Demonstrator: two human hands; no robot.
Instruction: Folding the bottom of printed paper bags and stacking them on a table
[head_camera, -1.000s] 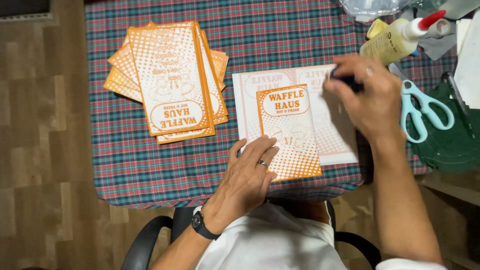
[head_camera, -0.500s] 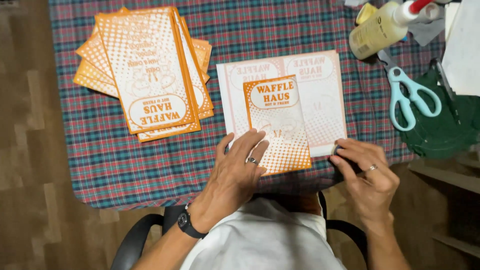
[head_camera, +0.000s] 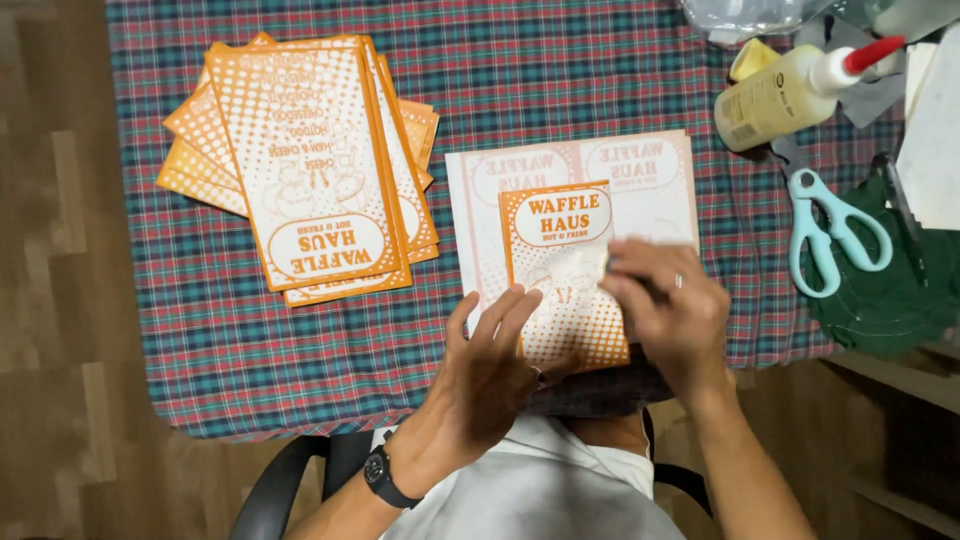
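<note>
Orange-printed paper bag (head_camera: 560, 270), on a pale flat sheet (head_camera: 640, 170). Left hand (head_camera: 490, 370) fingers spread, flat on its lower left edge; right hand (head_camera: 665, 305) fingertips bunched, pressing its right edge. Step, seemingly: pressing a fold or seam. Next calls for firm, even pressure along that edge.

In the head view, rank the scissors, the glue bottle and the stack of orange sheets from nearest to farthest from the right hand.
Measured from the right hand:
1. Scissors, just to its right on the tablecloth.
2. Glue bottle, farther up toward the table's far right corner.
3. Stack of orange sheets, across the table on the left side.
</note>
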